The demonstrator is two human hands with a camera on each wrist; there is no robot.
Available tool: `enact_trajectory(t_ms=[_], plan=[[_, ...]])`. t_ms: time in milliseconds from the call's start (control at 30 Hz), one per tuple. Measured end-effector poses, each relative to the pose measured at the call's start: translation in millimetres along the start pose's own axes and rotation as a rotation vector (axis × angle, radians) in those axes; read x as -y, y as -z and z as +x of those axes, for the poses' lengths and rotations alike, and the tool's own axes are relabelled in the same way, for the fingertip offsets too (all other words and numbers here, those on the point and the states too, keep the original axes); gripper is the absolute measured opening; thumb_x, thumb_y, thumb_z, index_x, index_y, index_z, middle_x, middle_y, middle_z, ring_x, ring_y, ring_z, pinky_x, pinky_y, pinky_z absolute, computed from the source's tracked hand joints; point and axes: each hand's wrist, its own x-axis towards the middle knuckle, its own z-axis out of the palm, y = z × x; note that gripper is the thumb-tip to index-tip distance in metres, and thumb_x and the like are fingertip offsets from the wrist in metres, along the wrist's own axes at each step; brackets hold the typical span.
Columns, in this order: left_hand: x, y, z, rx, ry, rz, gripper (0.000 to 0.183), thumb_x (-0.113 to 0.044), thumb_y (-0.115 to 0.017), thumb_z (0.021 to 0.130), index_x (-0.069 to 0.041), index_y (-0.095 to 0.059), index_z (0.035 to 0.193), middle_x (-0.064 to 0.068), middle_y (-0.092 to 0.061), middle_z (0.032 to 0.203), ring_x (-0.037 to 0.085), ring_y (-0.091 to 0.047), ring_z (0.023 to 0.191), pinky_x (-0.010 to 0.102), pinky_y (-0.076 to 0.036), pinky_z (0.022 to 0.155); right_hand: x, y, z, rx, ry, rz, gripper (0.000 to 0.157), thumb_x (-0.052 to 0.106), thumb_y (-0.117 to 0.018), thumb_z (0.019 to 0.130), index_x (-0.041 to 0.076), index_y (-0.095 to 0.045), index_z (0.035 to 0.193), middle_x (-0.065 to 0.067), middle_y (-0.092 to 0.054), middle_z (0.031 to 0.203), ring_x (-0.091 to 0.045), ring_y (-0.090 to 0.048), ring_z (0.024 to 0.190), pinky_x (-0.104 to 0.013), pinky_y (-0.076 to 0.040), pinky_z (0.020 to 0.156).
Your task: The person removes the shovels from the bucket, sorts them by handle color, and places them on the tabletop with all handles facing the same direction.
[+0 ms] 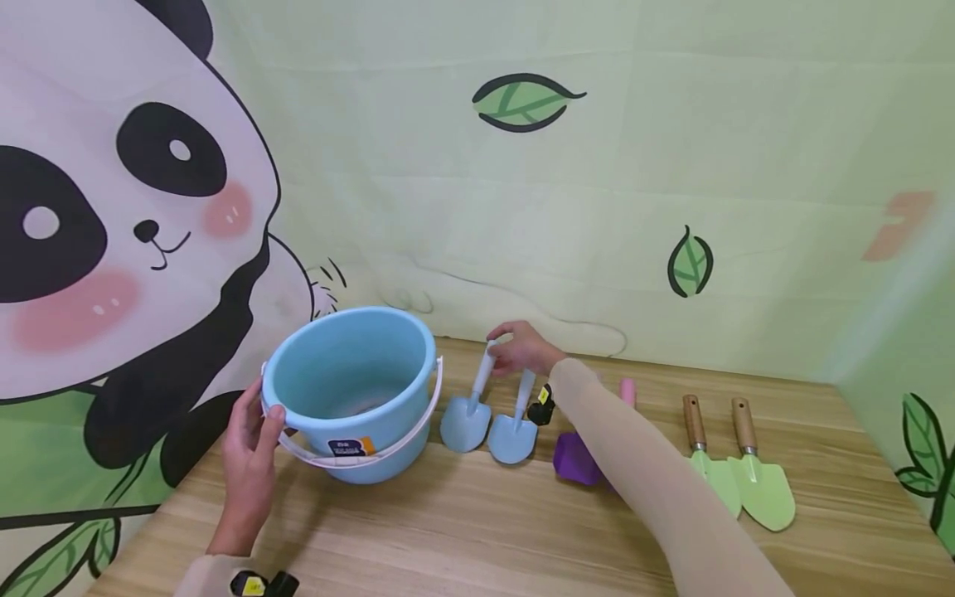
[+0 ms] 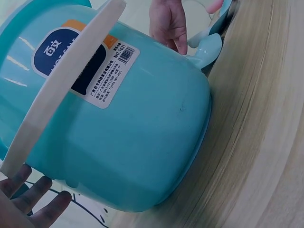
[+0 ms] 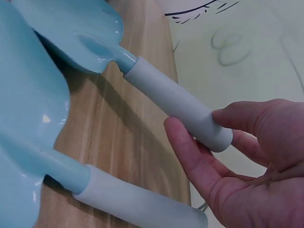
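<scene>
In the head view my left hand (image 1: 249,464) is at the left side of a light blue bucket (image 1: 403,452), fingers by its rim. Spread, fairly straight fingertips (image 2: 50,204) meet the bucket's wall near the white handle (image 2: 57,85) in the left wrist view. My right hand (image 1: 522,348) pinches the end of the pale grip of a blue toy shovel (image 1: 464,424) between thumb and fingers. The grip (image 3: 175,104) is tilted up, off the wooden table. A second blue shovel (image 1: 512,439) lies just right of it, partly under the right wrist.
A purple shovel (image 1: 576,458) with a pink handle (image 1: 628,391) is partly hidden by my right forearm. Two green shovels (image 1: 768,495) with wooden handles lie further right. Behind the table (image 1: 448,539) hangs a printed cloth (image 1: 597,191) with a panda and leaves.
</scene>
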Motion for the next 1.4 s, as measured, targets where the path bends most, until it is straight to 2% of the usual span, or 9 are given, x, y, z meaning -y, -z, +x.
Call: enact_trajectory(t_ms=[167, 433, 567, 733, 900, 1133, 1400], plan=[[0.0, -0.3, 0.5, 0.002, -0.001, -0.009, 0.052, -0.021, -0.05, 0.107, -0.021, -0.038, 0.158, 0.003, -0.045, 0.158, 0.024, -0.046, 0.14, 0.011, -0.046, 0.094, -3, -3.6, 0, -0.014, -0.031, -0.046, 0.044, -0.006, -0.059, 0.097, -0.01, -0.05, 0.14, -0.031, -0.068, 0.104, -0.038, -0.073, 0.09, -0.05, -0.058, 0.09], [0.5, 0.8, 1.3, -0.005, -0.014, -0.038, 0.052, -0.018, -0.05, 0.107, -0.019, -0.039, 0.158, 0.005, -0.046, 0.157, 0.016, -0.049, 0.135, 0.01, -0.047, 0.092, -2, -5.5, 2, 0.003, -0.074, -0.055, 0.045, -0.007, -0.057, 0.097, -0.011, -0.047, 0.14, -0.031, -0.068, 0.098, -0.042, -0.072, 0.09, -0.05, -0.059, 0.089], [1.5, 1.4, 2.0, -0.003, -0.022, -0.038, 0.052, -0.017, -0.05, 0.107, -0.019, -0.039, 0.158, 0.006, -0.046, 0.157, 0.018, -0.049, 0.135, 0.01, -0.047, 0.093, 0, -5.6, 2, 0.001, -0.075, -0.066, 0.046, -0.009, -0.057, 0.095, -0.011, -0.047, 0.14, -0.03, -0.067, 0.096, -0.044, -0.072, 0.091, -0.05, -0.058, 0.089], [2.9, 1.5, 2.3, 0.005, -0.024, -0.032, 0.052, -0.017, -0.05, 0.107, -0.019, -0.039, 0.158, 0.006, -0.046, 0.157, 0.023, -0.047, 0.138, 0.01, -0.046, 0.094, 0, -5.2, 3, -0.012, -0.093, -0.091, 0.046, -0.009, -0.056, 0.094, -0.013, -0.048, 0.139, -0.029, -0.067, 0.095, -0.038, -0.072, 0.082, -0.048, -0.06, 0.085], [3.5, 1.4, 1.9, 0.001, -0.021, -0.034, 0.052, -0.017, -0.05, 0.107, -0.018, -0.039, 0.158, 0.007, -0.046, 0.157, 0.024, -0.047, 0.138, 0.01, -0.046, 0.094, 1, -7.4, 4, -0.013, -0.117, -0.13, 0.044, -0.007, -0.055, 0.096, -0.011, -0.048, 0.139, -0.031, -0.068, 0.097, -0.036, -0.072, 0.081, -0.046, -0.061, 0.084], [4.2, 0.5, 2.4, 0.0, -0.023, -0.032, 0.051, -0.017, -0.05, 0.107, -0.017, -0.04, 0.157, 0.007, -0.047, 0.156, 0.017, -0.049, 0.135, 0.011, -0.047, 0.093, 3, -11.6, 1, -0.023, -0.136, -0.143, 0.042, -0.006, -0.053, 0.097, -0.01, -0.048, 0.139, -0.033, -0.066, 0.102, -0.038, -0.07, 0.083, -0.049, -0.06, 0.087], [5.8, 1.9, 2.8, 0.001, -0.023, -0.031, 0.05, -0.018, -0.05, 0.108, -0.017, -0.04, 0.157, 0.007, -0.048, 0.155, 0.016, -0.05, 0.134, 0.011, -0.047, 0.093, 4, -12.7, 1, -0.04, -0.131, -0.21, 0.036, -0.003, -0.056, 0.098, -0.007, -0.052, 0.134, -0.034, -0.062, 0.107, -0.039, -0.072, 0.082, -0.046, -0.061, 0.082]])
